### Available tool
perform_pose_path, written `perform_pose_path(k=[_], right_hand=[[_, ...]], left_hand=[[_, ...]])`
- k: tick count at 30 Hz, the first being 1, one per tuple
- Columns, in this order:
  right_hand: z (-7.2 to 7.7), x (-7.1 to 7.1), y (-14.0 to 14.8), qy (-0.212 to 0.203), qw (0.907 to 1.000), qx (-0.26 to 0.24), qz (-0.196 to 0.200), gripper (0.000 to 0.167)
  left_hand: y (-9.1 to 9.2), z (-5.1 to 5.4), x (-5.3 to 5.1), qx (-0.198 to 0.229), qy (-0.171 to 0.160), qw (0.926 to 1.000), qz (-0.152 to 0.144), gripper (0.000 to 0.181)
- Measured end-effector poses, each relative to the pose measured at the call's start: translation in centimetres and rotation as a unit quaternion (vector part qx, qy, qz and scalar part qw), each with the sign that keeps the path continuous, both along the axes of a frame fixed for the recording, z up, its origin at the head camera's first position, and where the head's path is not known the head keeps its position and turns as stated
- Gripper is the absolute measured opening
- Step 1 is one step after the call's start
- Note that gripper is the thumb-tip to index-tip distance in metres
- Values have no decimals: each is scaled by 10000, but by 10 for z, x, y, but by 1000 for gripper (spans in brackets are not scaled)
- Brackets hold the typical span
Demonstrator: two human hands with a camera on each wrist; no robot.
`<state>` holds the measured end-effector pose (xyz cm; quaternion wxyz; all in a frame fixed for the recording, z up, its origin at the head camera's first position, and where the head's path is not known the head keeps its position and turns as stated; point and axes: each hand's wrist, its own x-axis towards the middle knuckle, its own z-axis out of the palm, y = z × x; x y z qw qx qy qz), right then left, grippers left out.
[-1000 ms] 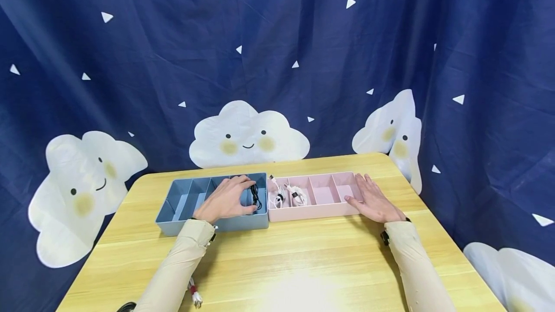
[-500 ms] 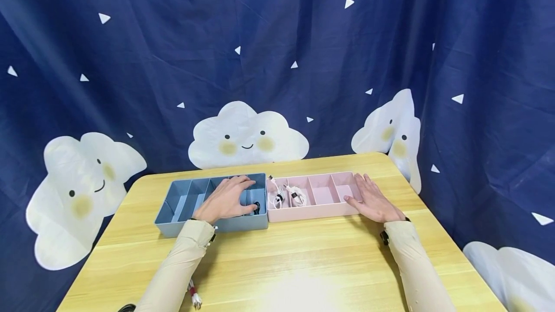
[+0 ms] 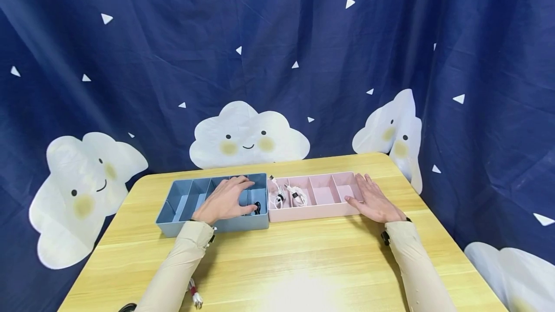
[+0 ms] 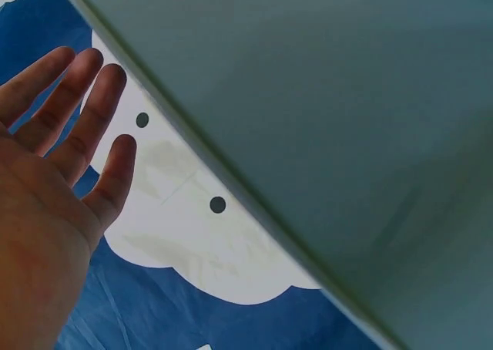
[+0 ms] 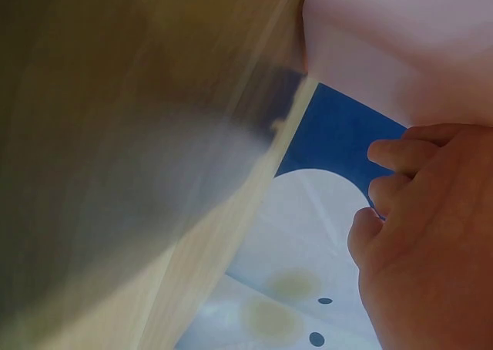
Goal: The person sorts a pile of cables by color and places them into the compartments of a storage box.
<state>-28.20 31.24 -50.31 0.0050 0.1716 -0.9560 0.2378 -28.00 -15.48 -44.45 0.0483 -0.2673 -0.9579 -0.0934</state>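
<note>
My left hand [image 3: 224, 201] is over the blue divided box [image 3: 173, 227], thumb and fingers spread apart. In the left wrist view the fingers [image 4: 81, 138] are extended and hold nothing. A small black cable [image 3: 257, 208] shows in the box's rightmost compartment, beside the thumb tip, which hides part of it. My right hand [image 3: 376, 200] lies against the right end of the pink divided box [image 3: 312, 213], fingers along its end wall and thumb at the front rim. Coiled white cables [image 3: 298, 196] with black ties lie in the pink box's two left compartments.
Both boxes stand end to end near the back of the wooden table [image 3: 277, 259]. A white cable [image 3: 194, 294] with a red tie and a black cable [image 3: 127, 307] lie near the front left, partly behind my left forearm. A blue curtain [image 3: 277, 61] hangs behind.
The black cable, earlier upright between my left thumb and fingers, has dropped lower in the blue box's right compartment and is let go. Both hands have stayed almost still.
</note>
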Motion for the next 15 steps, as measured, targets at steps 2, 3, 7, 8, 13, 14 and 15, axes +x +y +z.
perform_pose_path(k=[2, 3, 7, 8, 13, 14, 15], right_hand=[[1, -1, 0, -46, 10000, 20, -19, 92], [1, -1, 1, -54, 10000, 44, -22, 92], [2, -1, 0, -44, 9999, 111, -42, 91], [3, 0, 0, -34, 9999, 117, -40, 91], [2, 0, 0, 31, 9999, 119, -16, 91], [2, 0, 0, 35, 9999, 115, -21, 92], [2, 0, 0, 36, 9999, 113, -32, 92]], left_hand=[[-1, 0, 0, 4, -9, 10000, 9, 77], [-1, 0, 0, 5, -10, 10000, 9, 77], [-4, 0, 1, 3, 53, 10000, 3, 76], [-5, 0, 1, 10, 81, 10000, -6, 76], [-10, 0, 5, 169, 222, 9996, -41, 70], [-11, 0, 5, 201, 242, 9995, -35, 69], [-12, 0, 6, 243, 242, 9994, -27, 69]])
